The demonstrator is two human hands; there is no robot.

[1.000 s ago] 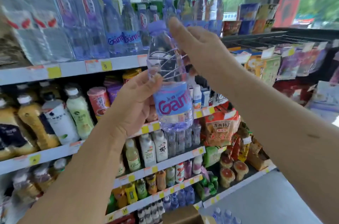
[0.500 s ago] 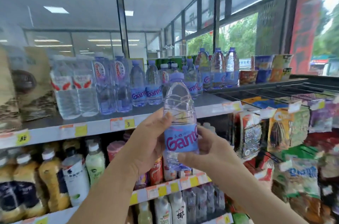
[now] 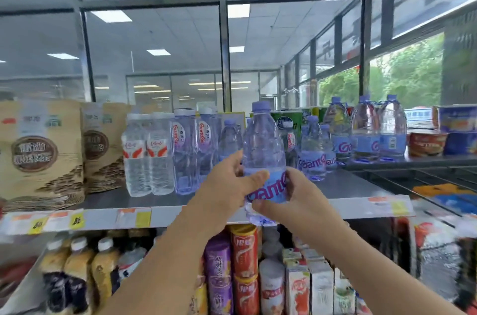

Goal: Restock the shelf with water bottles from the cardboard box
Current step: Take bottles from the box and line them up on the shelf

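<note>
I hold one clear water bottle (image 3: 263,142) with a purple cap and blue Ganten label upright, its base at the front edge of the top shelf (image 3: 343,185). My left hand (image 3: 227,185) wraps its left side at the label. My right hand (image 3: 291,198) grips the label and lower body from the right. Behind it on the shelf stand more small Ganten bottles (image 3: 312,149), taller slim bottles (image 3: 185,149) and red-labelled water bottles (image 3: 147,157). The cardboard box is out of view.
Brown paper bags (image 3: 38,152) fill the shelf's left end. Large handled water jugs (image 3: 366,129) and instant noodle cups (image 3: 427,143) stand at the right. Canned and bottled drinks (image 3: 242,260) fill the shelf below. A glass wall rises behind the shelf.
The view tilted up onto the top shelf. My right hand dropped from the cap to the label and lower body, and the bottle rose to shelf level, held by both hands.
</note>
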